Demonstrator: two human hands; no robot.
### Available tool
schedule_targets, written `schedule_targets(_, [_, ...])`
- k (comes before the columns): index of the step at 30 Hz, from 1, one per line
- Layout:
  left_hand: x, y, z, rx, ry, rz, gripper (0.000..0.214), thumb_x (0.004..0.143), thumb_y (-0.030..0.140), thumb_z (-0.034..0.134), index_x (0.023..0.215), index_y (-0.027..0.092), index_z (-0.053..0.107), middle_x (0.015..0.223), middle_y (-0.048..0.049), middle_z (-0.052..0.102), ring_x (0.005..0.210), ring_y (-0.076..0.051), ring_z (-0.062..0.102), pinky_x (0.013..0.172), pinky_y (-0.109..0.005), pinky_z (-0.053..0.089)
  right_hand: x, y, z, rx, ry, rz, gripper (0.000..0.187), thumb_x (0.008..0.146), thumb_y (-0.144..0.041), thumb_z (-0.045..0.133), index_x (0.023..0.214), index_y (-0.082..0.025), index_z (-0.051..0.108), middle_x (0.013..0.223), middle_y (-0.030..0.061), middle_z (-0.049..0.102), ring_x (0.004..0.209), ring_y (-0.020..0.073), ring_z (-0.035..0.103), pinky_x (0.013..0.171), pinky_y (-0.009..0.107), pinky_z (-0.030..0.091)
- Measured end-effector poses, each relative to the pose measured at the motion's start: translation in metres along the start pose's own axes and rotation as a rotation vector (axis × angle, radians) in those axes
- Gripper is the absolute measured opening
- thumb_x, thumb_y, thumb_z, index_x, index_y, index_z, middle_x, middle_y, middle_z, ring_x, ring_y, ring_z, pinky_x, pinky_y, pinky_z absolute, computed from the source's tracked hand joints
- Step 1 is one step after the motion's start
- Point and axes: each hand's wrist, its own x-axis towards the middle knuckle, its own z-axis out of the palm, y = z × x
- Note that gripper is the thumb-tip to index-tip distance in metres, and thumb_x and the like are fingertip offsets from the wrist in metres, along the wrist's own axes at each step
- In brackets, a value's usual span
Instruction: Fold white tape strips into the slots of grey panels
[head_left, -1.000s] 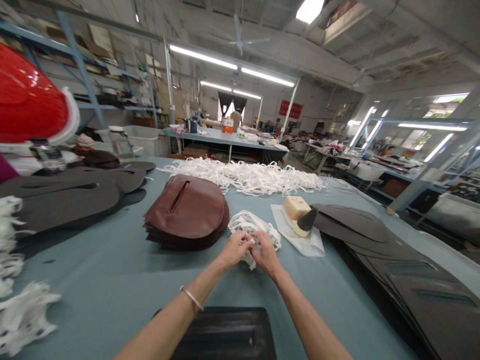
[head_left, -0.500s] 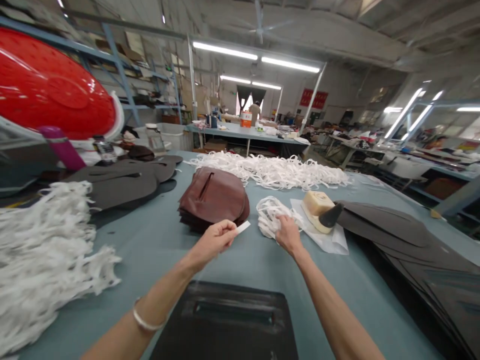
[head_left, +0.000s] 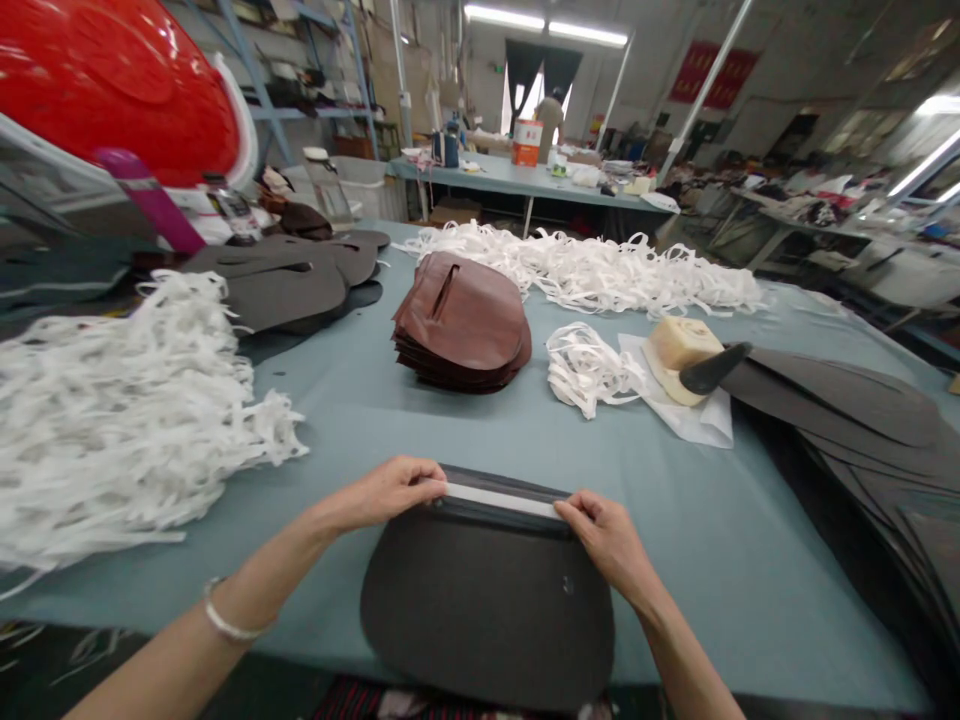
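A short white strip stretches between my two hands, lying along the far edge of a dark grey rounded panel. My left hand pinches the strip's left end between thumb and finger. At the other end, my right hand does the same, fingertips against the panel's edge. The panel lies flat at the table's near side, with a small pale mark at its right. Beyond it stands a stack of brown leather-like pieces. A small heap of white strips lies to the right of that stack.
A yellowish block with a dark cone-shaped nozzle rests on white paper. Grey panels pile up at the right, more at the left. White strip heaps lie left and along the back. A person stands far off.
My right hand has left the small heap of strips and moved down to the panel. My left hand has brought the white strip onto the panel's far edge. The view has tilted down.
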Motion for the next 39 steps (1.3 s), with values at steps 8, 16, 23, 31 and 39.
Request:
schedule_targets(8, [0.006,-0.042,0.028,0.043,0.344,-0.227,0.029,0.073,0.045,0.054,0.070,0.017,0.062,0.061,0.0014,0.059,0.058,-0.014,0.050,0.055,-0.023,0.033,-0.011,0.019,0.006,-0.101,0.056,0.065,0.027,0.081,-0.045,0.053,0.070,-0.022,0.061,0.065,0.0001,0.063,0.063,0.0173,0.057,0.059,0.026,0.038])
schedule_targets(16, [0.014,-0.046,0.025,0.081,0.473,-0.282,0.025,0.074,0.039,0.052,0.072,0.017,0.064,0.062,0.0009,0.061,0.059,-0.014,0.053,0.056,-0.023,0.034,-0.003,0.032,0.009,-0.101,0.086,0.137,0.034,0.084,-0.051,0.043,0.078,-0.022,0.060,0.063,-0.0008,0.060,0.060,0.0169,0.055,0.057,0.027,0.037])
schedule_targets(23, [0.021,-0.052,0.026,0.102,0.470,-0.334,0.027,0.074,0.042,0.054,0.071,0.017,0.063,0.060,0.0011,0.061,0.057,-0.014,0.053,0.055,-0.023,0.033,0.001,0.040,0.008,-0.034,0.154,0.251,0.032,0.080,-0.050,0.046,0.072,-0.021,0.058,0.061,-0.0014,0.058,0.058,0.0159,0.053,0.056,0.026,0.035])
schedule_targets(31, [0.023,-0.054,0.019,0.247,0.382,-0.388,0.035,0.073,0.051,0.050,0.072,0.018,0.064,0.058,0.0019,0.061,0.058,-0.016,0.055,0.055,-0.024,0.033,0.004,0.029,0.010,-0.067,0.232,0.301,0.021,0.076,-0.035,0.047,0.065,-0.020,0.057,0.056,-0.0023,0.057,0.057,0.0138,0.053,0.055,0.023,0.033])
schedule_targets(39, [0.023,-0.051,0.022,0.349,0.365,-0.432,0.033,0.079,0.050,0.046,0.077,0.020,0.061,0.064,0.0022,0.064,0.062,-0.017,0.060,0.057,-0.024,0.036,0.005,0.023,0.012,-0.157,0.262,0.350,0.017,0.075,-0.029,0.048,0.063,-0.020,0.056,0.056,-0.0027,0.057,0.056,0.0128,0.052,0.054,0.023,0.028])
